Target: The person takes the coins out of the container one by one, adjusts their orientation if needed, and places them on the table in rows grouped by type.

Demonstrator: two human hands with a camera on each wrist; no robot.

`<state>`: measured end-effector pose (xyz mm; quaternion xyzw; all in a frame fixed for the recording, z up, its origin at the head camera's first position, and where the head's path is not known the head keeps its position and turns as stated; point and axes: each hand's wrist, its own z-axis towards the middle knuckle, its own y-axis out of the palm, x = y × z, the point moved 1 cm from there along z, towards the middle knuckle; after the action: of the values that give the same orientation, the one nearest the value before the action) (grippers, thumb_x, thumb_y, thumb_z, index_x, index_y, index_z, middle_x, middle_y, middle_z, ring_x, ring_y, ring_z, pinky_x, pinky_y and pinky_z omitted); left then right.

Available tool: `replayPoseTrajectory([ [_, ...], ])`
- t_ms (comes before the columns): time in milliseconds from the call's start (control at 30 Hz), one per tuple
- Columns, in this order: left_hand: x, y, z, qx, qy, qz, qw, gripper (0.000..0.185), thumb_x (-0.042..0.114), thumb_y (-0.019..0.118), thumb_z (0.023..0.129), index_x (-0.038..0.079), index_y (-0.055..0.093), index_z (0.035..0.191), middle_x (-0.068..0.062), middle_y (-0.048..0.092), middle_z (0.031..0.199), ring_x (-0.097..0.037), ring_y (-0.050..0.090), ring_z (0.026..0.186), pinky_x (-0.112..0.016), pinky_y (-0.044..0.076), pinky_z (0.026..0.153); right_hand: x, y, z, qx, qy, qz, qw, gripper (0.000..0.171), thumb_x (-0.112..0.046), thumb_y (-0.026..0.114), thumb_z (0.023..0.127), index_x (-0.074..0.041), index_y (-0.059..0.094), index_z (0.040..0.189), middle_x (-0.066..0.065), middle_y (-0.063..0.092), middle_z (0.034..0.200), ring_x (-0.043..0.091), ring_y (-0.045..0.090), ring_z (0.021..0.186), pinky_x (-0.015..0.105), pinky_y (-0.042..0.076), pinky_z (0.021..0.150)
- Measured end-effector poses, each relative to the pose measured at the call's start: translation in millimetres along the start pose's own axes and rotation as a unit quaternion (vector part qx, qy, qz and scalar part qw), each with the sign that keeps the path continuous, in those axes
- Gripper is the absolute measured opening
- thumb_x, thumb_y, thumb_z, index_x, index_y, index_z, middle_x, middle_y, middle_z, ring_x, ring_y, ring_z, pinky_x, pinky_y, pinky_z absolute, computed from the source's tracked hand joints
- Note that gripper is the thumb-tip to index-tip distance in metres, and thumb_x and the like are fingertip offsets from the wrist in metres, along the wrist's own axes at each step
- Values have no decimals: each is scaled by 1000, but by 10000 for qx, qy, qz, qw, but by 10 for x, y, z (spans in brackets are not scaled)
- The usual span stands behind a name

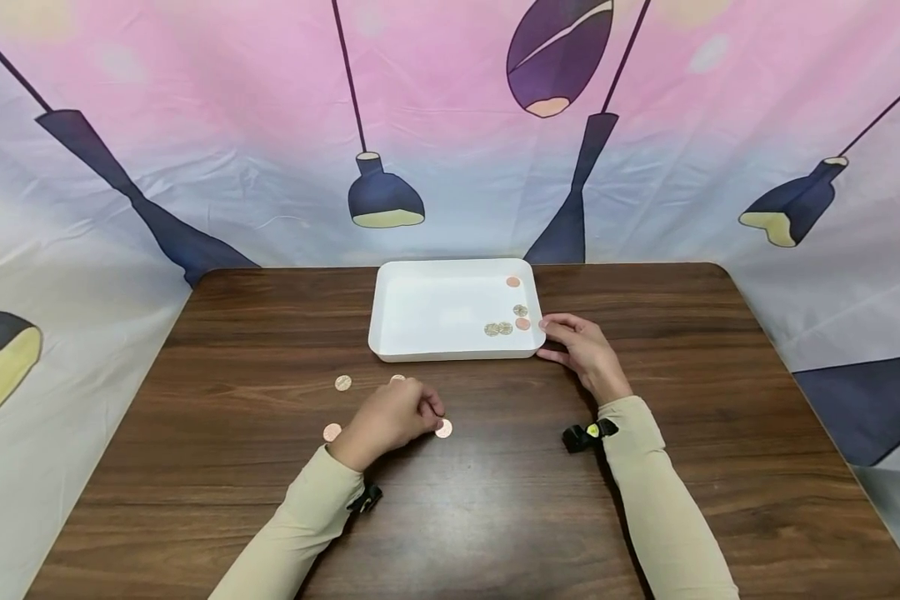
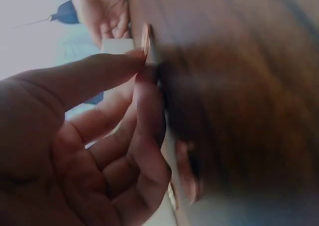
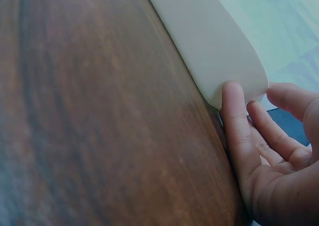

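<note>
While a copper coin (image 1: 445, 428) is pinched by the left hand (image 1: 396, 417), the white tray (image 1: 427, 312), its long axis running nine to three, lies at twelve o'clock from it, its four-o'clock corner gripped by the right hand (image 1: 585, 348).

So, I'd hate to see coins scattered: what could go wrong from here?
The left hand pinches a coin near its edge, so it might slip out. The right hand touches the near right corner of the tray; a nudge could shift it and slide the loose coins inside.
</note>
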<state>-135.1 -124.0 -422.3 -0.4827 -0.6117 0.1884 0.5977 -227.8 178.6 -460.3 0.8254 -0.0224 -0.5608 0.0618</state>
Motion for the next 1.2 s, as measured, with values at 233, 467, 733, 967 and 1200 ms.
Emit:
replayPoseTrajectory([
  [233, 42, 41, 11, 126, -240, 115, 9996, 16, 14, 86, 86, 20, 73, 80, 12, 66, 67, -8, 59, 63, -31, 49, 63, -2, 1, -3, -6, -26, -71, 10000, 37, -16, 64, 107, 2, 58, 138, 10, 60, 128, 14, 66, 105, 30, 62, 87],
  [467, 55, 56, 6, 129, -304, 118, 9994, 16, 14, 86, 86, 19, 73, 79, 11, 67, 67, -8, 60, 63, -32, 51, 63, 5, 2, -10, 0, 23, -85, 10000, 39, -17, 63, 107, 2, 57, 141, 13, 58, 133, 16, 64, 108, 30, 62, 88],
  [733, 80, -52, 51, -55, 111, 194, 9997, 12, 15, 78, 91, 20, 77, 80, 12, 66, 68, -7, 56, 60, -29, 49, 61, -5, 6, -9, -14, -44, -52, 10000, 40, -15, 62, 108, 5, 55, 141, 14, 58, 132, 15, 64, 104, 29, 62, 88],
  [967, 278, -348, 182, -279, 630, -331, 9971, 12, 22, 70, 102, 14, 79, 101, 3, 71, 80, -9, 59, 62, -30, 50, 66, -8, 3, -20, 11, -42, -114, 9999, 41, -16, 62, 108, 5, 55, 143, 15, 56, 136, 16, 63, 107, 29, 62, 89],
  [1200, 432, -522, 527, 187, 831, -503, 9951, 19, 15, 63, 102, 7, 78, 111, 1, 72, 92, -15, 62, 85, -33, 50, 80, -5, 23, -22, 82, 6, -154, 9998, 40, -16, 62, 108, 4, 56, 143, 16, 56, 138, 18, 63, 110, 29, 62, 88],
])
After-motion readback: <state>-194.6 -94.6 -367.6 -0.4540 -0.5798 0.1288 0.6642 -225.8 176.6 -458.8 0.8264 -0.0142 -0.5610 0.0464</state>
